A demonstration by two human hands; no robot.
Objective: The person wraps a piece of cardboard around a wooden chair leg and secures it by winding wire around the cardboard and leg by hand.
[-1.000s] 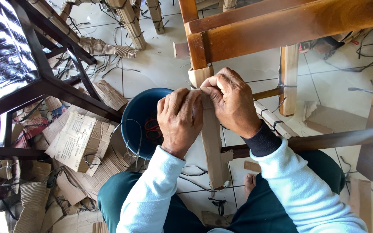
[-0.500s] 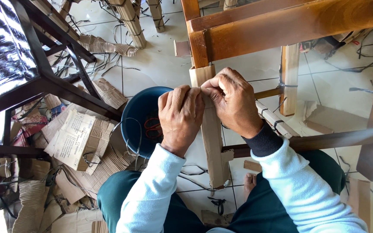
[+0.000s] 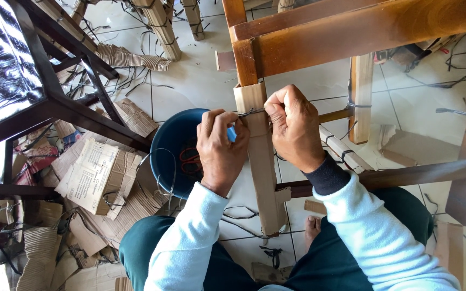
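A wooden chair leg wrapped in brown cardboard [image 3: 262, 167] stands upright in front of me. A thin dark strap [image 3: 250, 112] runs around the top of the cardboard. My left hand [image 3: 221, 148] grips the strap on the left side of the leg, fingers closed. On the right side my right hand [image 3: 293, 128] is closed on the strap's other end. Both hands press against the cardboard. The bare brown chair frame [image 3: 362, 29] continues above the wrap.
A blue bucket [image 3: 171, 143] with red-handled scissors inside sits left of the leg. Cardboard scraps [image 3: 90, 178] and cut strap pieces litter the tiled floor. A dark chair frame [image 3: 49, 102] stands at left. Other wrapped legs [image 3: 361, 97] rise behind. My bare foot [image 3: 312, 226] rests below.
My two hands have moved slightly apart along the strap, the left hand dropping a little lower. The leg and bucket have not moved.
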